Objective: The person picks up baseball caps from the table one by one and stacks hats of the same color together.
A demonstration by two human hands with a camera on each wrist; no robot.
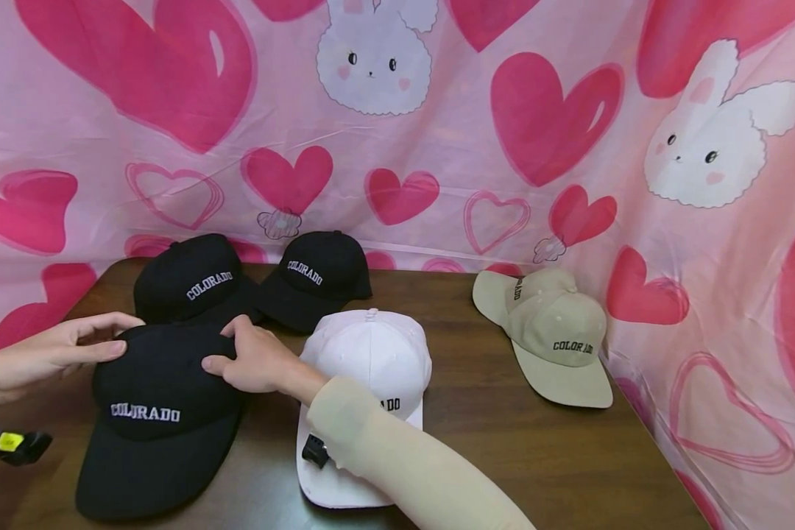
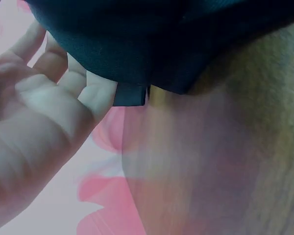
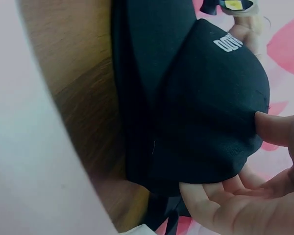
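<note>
A black baseball cap [image 1: 162, 368] with white COLORADO lettering is at the front left, its brim towards me. My left hand [image 1: 66, 355] holds its left rear edge, thumb on the crown; in the left wrist view the fingers [image 2: 73, 78] go under the black fabric. On the opposite side, my right hand [image 1: 258, 359] pinches the cap, with the thumb on the crown and the fingers [image 3: 198, 203] at the lower edge in the right wrist view. Beside it lies a white baseball cap [image 1: 371, 350], partly hidden by my right forearm.
Two more black COLORADO caps [image 1: 172, 276] [image 1: 324, 258] lie at the back left of the brown wooden table [image 1: 477, 442]. Two beige caps [image 1: 553, 324] [image 1: 490, 294] overlap at the right. A pink cloth [image 1: 450, 140] with hearts and rabbits hangs behind and along the sides.
</note>
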